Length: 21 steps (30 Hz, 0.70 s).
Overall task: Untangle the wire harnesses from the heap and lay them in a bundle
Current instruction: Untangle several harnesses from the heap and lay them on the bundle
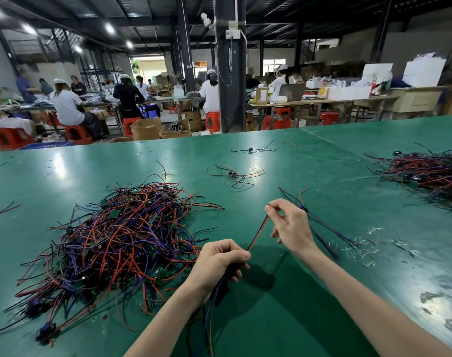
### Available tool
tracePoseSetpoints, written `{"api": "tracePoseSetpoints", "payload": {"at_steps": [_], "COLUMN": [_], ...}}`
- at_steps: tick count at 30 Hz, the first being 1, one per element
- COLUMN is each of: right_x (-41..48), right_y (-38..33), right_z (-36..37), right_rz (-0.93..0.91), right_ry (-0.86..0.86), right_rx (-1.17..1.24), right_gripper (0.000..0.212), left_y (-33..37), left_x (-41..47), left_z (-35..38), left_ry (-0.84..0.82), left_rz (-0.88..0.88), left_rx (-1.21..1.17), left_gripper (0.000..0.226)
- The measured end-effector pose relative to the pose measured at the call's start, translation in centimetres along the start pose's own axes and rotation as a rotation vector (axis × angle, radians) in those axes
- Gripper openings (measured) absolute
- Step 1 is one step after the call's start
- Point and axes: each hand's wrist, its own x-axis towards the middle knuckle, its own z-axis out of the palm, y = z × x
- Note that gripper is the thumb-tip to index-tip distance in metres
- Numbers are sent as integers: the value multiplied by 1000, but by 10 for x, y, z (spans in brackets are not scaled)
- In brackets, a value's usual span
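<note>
A big tangled heap of wire harnesses (116, 240), red, black and blue with small green boards, lies on the green table (323, 176) at my left. My left hand (219, 261) grips one harness (257, 234); its blue and black wires hang down below my fist. A red and black pair runs taut from that fist up to my right hand (289, 225), which pinches the wire ends between thumb and forefinger. Behind my right hand lies a small laid-out bundle (320, 228) of blue and black wires.
A second pile of harnesses (428, 173) sits at the far right. Two single harnesses (232, 174) (250, 150) lie further back. Clear plastic scraps (361, 251) lie right of the bundle. People work at benches beyond the table's far edge.
</note>
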Motion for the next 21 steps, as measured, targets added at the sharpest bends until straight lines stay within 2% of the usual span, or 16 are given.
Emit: {"api": "tracePoseSetpoints", "payload": {"at_steps": [2, 7, 10, 13, 15, 18, 21], "right_x": [1, 0, -11, -26, -35, -44, -49], "right_y": [2, -8, -20, -34, -41, -47, -51], "right_z": [-1, -1, 8, 21, 28, 32, 34], "right_rz": [26, 332, 416, 433, 445, 451, 398], "right_ry": [8, -16, -173, -386, -503, -603, -625], "right_rx": [36, 475, 494, 496, 507, 531, 486], "right_gripper": [15, 17, 27, 13, 11, 8, 8], "left_y": [0, 3, 6, 7, 7, 7, 7], "left_x": [0, 2, 5, 6, 6, 8, 8], "left_z": [0, 5, 3, -1, -3, -6, -6], "left_ry": [12, 116, 231, 335, 387, 407, 387], "left_rz": [3, 24, 69, 116, 119, 105, 103], "left_rx": [-7, -178, -243, -261, -270, -285, -305], "left_gripper": [25, 15, 12, 8, 9, 9, 7]}}
